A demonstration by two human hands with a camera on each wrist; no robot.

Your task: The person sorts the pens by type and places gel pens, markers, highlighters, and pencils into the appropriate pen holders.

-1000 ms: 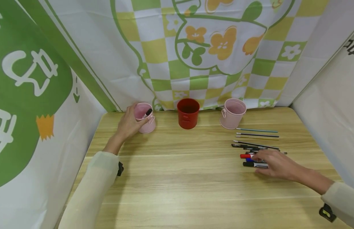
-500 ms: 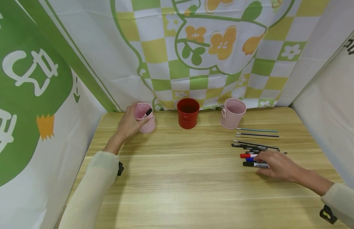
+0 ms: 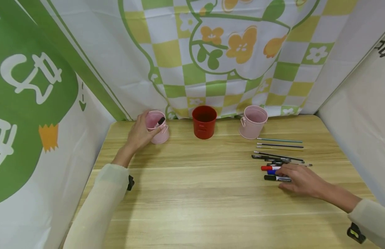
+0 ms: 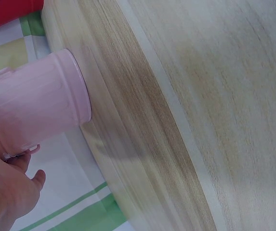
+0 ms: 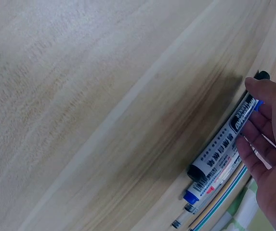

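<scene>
Left hand (image 3: pixel 138 133) grips pink bucket (image 3: pixel 160 138), left of red bucket (image 3: pixel 204 128); black-capped marker (image 3: pixel 161 121) inside. Right hand (image 3: pixel 299 179) reaches over black marker (image 3: pixel 270 177), blue marker (image 3: pixel 271 172) and red marker (image 3: pixel 267 168), right of and nearer than red bucket; can't tell if it's pinching any.

**Free passage and obstacles over the tabletop**

The front and middle of the wooden tabletop (image 3: pixel 192 193) form a broad open lane between the two forearms. At the rear, the left pink pail (image 3: pixel 161 138), red pail (image 3: pixel 204 126) and right pink pail (image 3: pixel 252 126) stand apart; the gaps between them end at the checkered cloth (image 3: pixel 198 77). The left hand (image 3: pixel 140 133) blocks its pail's left side, while a marker (image 3: pixel 161 120) projects from the mouth. The other two mouths are accessible from above. Pencils (image 3: pixel 280 140) and pens (image 3: pixel 261 157) crowd the strip between the right hand (image 3: pixel 301 180) and right pink pail.
</scene>
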